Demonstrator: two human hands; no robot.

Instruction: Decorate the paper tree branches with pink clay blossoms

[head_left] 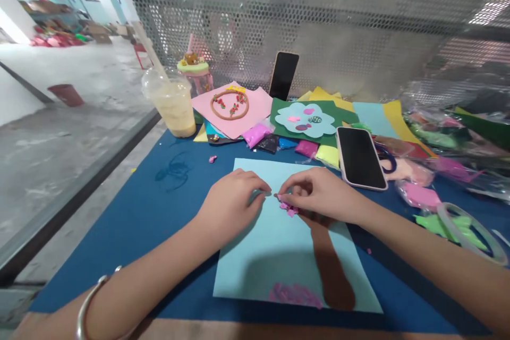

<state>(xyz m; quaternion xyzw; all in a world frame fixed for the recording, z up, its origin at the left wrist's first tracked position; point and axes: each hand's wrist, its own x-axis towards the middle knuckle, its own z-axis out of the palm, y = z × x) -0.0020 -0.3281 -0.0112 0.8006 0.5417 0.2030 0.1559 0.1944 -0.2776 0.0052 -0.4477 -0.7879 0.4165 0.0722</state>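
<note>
A light blue sheet of paper (pixel 263 260) lies on the dark blue table mat, with a brown tree-trunk shape (pixel 334 268) on its right side. Small pink clay pieces (pixel 289 208) cluster at the upper end of the trunk. More pink-purple clay bits (pixel 297 295) form a patch along the near edge. My right hand (pixel 314 194) pinches at the cluster, where a tiny pink bit shows at the fingertips. Opposite it, my left hand (pixel 237 202) rests over the sheet's left edge, thumb and forefinger drawn together; anything between them is too small to make out.
Bags of coloured clay (pixel 329 155) line the far side. A phone (pixel 362 158) lies at right, another phone (pixel 283 75) leans upright behind. A drink cup (pixel 175 106) stands far left, a tape roll (pixel 474 234) at right. Pink craft paper (pixel 255 98) lies behind.
</note>
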